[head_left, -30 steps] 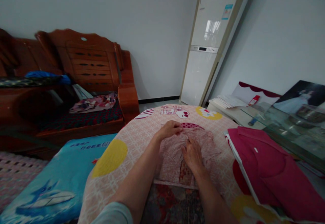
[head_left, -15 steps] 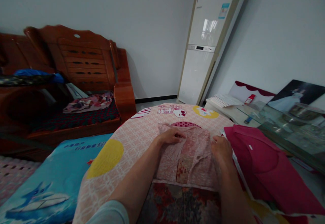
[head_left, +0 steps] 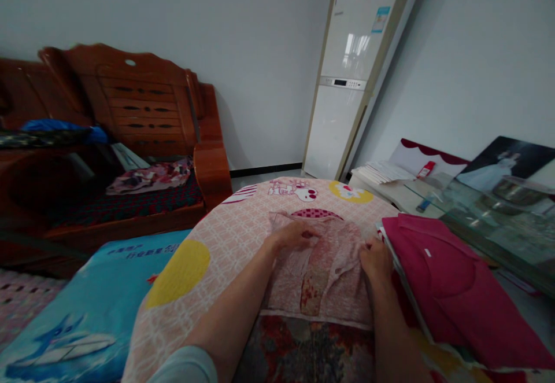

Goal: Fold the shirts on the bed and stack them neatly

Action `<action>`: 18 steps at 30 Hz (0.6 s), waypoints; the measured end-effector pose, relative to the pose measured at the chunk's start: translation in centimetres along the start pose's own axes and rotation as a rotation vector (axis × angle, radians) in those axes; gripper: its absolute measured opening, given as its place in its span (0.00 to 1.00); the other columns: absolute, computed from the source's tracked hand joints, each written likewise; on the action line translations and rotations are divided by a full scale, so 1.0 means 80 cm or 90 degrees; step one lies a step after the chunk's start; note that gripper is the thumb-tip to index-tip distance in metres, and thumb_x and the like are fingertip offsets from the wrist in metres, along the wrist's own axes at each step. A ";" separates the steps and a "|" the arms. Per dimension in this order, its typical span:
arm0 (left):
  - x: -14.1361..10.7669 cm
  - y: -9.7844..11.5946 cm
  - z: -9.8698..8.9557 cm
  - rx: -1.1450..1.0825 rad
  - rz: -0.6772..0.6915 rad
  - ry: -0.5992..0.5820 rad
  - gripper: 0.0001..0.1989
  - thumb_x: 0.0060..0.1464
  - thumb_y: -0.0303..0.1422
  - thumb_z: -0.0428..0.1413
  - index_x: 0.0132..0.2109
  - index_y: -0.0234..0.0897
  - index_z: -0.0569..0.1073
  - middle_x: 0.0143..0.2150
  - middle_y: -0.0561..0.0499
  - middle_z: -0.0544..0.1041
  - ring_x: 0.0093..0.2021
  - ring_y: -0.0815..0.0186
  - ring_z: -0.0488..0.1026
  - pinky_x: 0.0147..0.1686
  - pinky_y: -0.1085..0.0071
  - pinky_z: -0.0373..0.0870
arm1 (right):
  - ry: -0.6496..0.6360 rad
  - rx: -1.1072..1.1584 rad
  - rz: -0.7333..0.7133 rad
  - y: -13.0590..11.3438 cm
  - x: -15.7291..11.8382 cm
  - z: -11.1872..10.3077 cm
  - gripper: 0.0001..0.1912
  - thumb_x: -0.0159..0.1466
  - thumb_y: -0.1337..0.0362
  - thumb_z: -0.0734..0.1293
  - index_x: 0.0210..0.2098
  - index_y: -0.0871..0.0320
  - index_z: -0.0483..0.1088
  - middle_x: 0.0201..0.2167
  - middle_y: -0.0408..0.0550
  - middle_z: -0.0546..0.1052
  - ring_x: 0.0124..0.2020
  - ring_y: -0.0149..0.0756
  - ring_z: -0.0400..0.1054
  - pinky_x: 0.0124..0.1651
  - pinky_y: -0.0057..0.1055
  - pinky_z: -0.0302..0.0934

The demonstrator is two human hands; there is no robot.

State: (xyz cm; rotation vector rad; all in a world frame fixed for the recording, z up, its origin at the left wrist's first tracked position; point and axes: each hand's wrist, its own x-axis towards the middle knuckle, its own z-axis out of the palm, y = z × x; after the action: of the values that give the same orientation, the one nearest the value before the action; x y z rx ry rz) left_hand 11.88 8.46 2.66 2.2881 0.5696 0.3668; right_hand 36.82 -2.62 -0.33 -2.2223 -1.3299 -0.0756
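A thin pink garment (head_left: 347,290) lies spread on the round table, its front parted down the middle. Through the gap shows dark red and grey patterned cloth (head_left: 303,348), which also extends below the hem. My left hand (head_left: 295,237) rests on the upper left part with its fingers bent, pinching the fabric near the opening. At the right edge of the garment, my right hand (head_left: 375,257) is closed on the cloth; its fingertips are partly hidden.
A folded magenta garment (head_left: 459,284) lies to the right, beside a glass shelf (head_left: 529,238). Left of the patterned table cover (head_left: 234,244) is a blue printed bag or cushion (head_left: 99,290). A wooden chair (head_left: 143,105) and tall white cabinet unit (head_left: 338,122) stand behind.
My right hand has shifted slightly left and down at the garment's edge. My left fingers have moved a little right over the cloth. The garment otherwise lies much the same.
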 end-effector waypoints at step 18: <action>0.035 0.040 0.070 -0.028 0.153 0.056 0.27 0.50 0.27 0.56 0.59 0.38 0.69 0.60 0.43 0.67 0.58 0.55 0.65 0.58 0.59 0.60 | -0.049 0.707 0.035 -0.045 -0.004 0.016 0.21 0.52 0.53 0.71 0.42 0.59 0.78 0.46 0.53 0.78 0.52 0.50 0.69 0.58 0.48 0.60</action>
State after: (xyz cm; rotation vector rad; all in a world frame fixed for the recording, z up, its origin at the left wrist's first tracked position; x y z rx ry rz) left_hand 17.55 4.51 1.37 2.3123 0.3253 0.5941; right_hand 33.37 -0.97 -0.04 -1.2981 -0.9602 0.6228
